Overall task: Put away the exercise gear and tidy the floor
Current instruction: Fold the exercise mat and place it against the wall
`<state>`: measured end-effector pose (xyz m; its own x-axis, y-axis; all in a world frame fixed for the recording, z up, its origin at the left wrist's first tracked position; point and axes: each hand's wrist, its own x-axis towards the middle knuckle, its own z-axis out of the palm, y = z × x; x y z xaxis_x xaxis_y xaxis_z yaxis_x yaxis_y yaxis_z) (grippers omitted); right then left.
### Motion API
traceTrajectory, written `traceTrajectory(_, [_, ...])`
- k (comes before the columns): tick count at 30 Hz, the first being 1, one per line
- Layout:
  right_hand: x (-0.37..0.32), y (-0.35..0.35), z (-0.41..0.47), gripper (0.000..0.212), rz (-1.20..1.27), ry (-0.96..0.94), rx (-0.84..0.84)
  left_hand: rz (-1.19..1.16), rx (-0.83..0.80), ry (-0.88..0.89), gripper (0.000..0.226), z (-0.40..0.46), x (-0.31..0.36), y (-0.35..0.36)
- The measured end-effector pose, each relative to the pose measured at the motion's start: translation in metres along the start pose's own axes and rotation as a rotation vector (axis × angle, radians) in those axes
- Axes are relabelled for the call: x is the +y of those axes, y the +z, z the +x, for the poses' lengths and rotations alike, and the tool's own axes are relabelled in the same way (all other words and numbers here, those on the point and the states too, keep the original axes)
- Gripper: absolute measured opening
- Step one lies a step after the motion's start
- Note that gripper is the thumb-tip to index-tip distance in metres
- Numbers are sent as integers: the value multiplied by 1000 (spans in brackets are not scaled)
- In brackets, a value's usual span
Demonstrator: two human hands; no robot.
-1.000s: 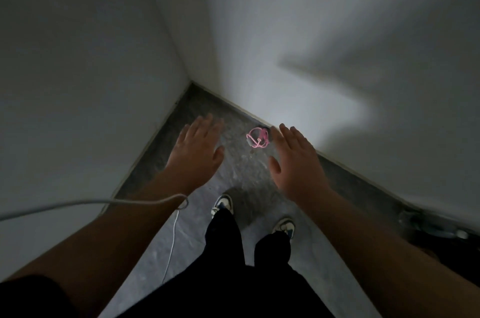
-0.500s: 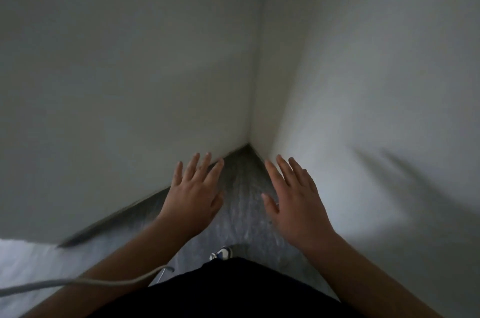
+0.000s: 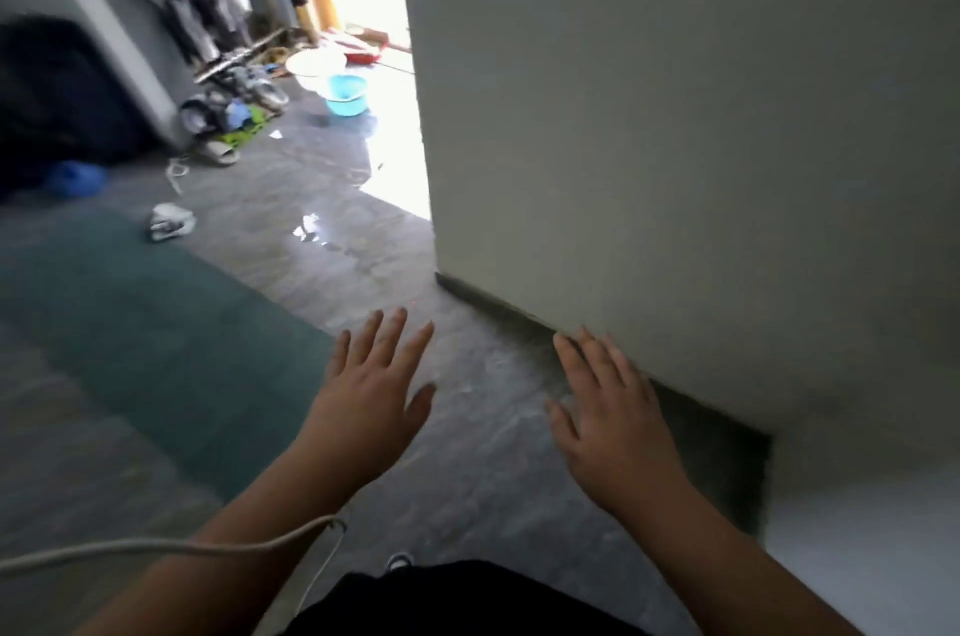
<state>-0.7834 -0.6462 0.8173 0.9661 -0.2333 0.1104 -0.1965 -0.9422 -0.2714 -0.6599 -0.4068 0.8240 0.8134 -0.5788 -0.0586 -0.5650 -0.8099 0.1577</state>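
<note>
A dark green exercise mat (image 3: pixel 156 323) lies flat on the grey floor at the left. My left hand (image 3: pixel 369 396) hovers palm down with fingers spread, just right of the mat's near edge, holding nothing. My right hand (image 3: pixel 613 422) is also empty and spread, close to the base of the white wall (image 3: pixel 675 115). Dumbbells or similar metal gear (image 3: pixel 234 94) lie blurred against the far left wall.
A white shoe (image 3: pixel 169 222), a slipper (image 3: pixel 221 152), a blue basin (image 3: pixel 345 94), a white basin (image 3: pixel 314 63) and a blue object (image 3: pixel 75 178) lie on the floor further off. Clothes hang at the back left. A white cable (image 3: pixel 156 547) crosses my left forearm.
The view has swung left from a dim wall corner to the open room. The pink item seen on the floor a second ago is out of view. Both hands stay empty and spread.
</note>
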Motion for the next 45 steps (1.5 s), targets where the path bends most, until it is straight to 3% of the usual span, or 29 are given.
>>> traceTrajectory(5, [-122, 36, 26, 66, 3, -282, -126, -39, -2, -406, 71, -95, -96, 0])
traceTrajectory(10, [-265, 78, 22, 67, 4, -519, -231, -82, 26, -644, 75, -207, -191, -1])
traceTrajectory(18, [-515, 161, -24, 71, 87, -732, -324, -58, 88, -889, 75, -379, -369, -11])
traceTrajectory(23, [-621, 183, -34, 67, 94, -781, -377, -56, 133, -984, 68, -441, -456, -21])
traceTrajectory(32, [-726, 226, 29, 68, 93, -712, -374, -164, 194, -985, 66, -431, -585, -39])
traceTrajectory(45, [-919, 316, 232, 72, 104, -794, -420, -63, 134, -1017, 67, -338, -851, -98])
